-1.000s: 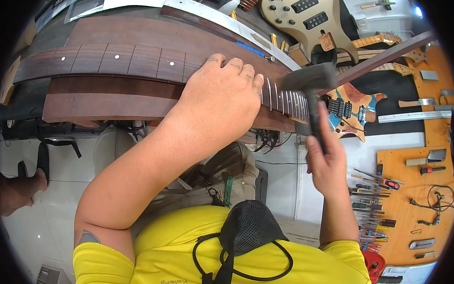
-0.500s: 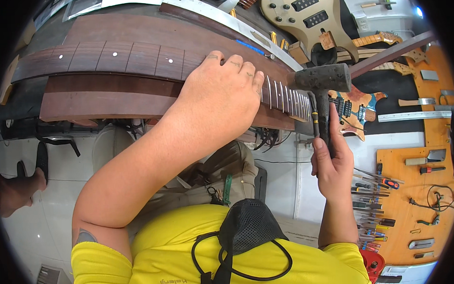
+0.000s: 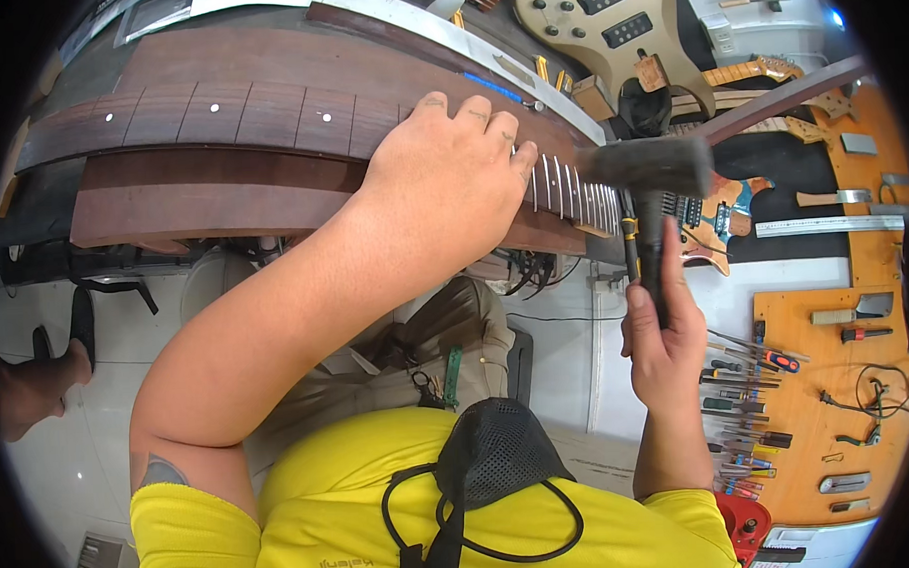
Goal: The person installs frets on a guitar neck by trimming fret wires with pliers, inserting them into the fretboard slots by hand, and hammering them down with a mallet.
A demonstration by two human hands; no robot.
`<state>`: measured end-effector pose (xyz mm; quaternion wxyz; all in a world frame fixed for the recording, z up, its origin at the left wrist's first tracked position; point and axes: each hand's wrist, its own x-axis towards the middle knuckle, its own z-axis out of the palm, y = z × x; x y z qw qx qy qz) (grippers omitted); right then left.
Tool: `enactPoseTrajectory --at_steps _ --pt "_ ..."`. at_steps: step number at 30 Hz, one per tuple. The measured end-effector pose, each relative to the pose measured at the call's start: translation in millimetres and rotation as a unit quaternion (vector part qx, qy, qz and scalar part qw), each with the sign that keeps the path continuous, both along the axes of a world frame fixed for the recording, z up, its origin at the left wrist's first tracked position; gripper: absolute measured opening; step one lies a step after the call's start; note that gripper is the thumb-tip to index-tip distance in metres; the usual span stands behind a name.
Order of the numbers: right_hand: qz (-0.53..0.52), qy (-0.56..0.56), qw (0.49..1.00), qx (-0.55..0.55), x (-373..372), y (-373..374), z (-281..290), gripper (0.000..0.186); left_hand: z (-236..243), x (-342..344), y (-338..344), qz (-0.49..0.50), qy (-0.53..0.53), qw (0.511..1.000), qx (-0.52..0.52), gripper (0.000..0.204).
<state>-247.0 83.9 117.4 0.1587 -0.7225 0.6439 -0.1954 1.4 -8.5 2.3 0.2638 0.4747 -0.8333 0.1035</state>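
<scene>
A long dark guitar neck (image 3: 269, 118) runs across the bench, with round white inlay dots on its left part. Several bright metal frets (image 3: 561, 185) cross its right end. My left hand (image 3: 445, 164) lies over the neck with bent fingers closed on it beside the frets; its thumb is hidden. In my right hand (image 3: 664, 327) is the handle of a black mallet (image 3: 661, 167), index finger stretched along it. The mallet's head, blurred by motion, hangs over the fretted end. Beside the handle is a slim dark tool with yellow bands (image 3: 630, 240); whether I hold it is unclear.
Brown boards (image 3: 201, 198) lie under and beside the neck. Behind it stretches a long metal straightedge (image 3: 446, 32). A beige guitar body (image 3: 615, 18) and a colourful guitar (image 3: 722, 215) are at the right, near racks of hand tools (image 3: 749, 404). Another person's leg (image 3: 33, 389) shows at far left.
The mallet's head has shifted slightly right and down and is now blurred. The neck and my left arm appear slightly further left in view. Both hands keep their holds.
</scene>
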Motion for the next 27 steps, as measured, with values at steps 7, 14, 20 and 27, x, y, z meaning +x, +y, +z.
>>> enactPoseTrajectory --at_steps 7,14,20,27 --pt "0.097 0.096 0.991 0.003 -9 -8 -4 0.07 -5 2 -3 -0.003 0.016 0.999 -0.031 0.047" --pt "0.087 0.093 0.992 0.025 0 -6 -3 0.067 -5 2 -2 -0.004 0.01 1.0 -0.017 0.049" --pt "0.063 0.015 0.994 -0.088 -16 -7 -12 0.069 1 0 -1 -0.007 0.013 1.0 -0.007 0.051" --pt "0.033 0.031 0.999 0.003 2 -8 1 0.067 -4 2 -2 -0.002 0.014 1.0 -0.021 0.048"
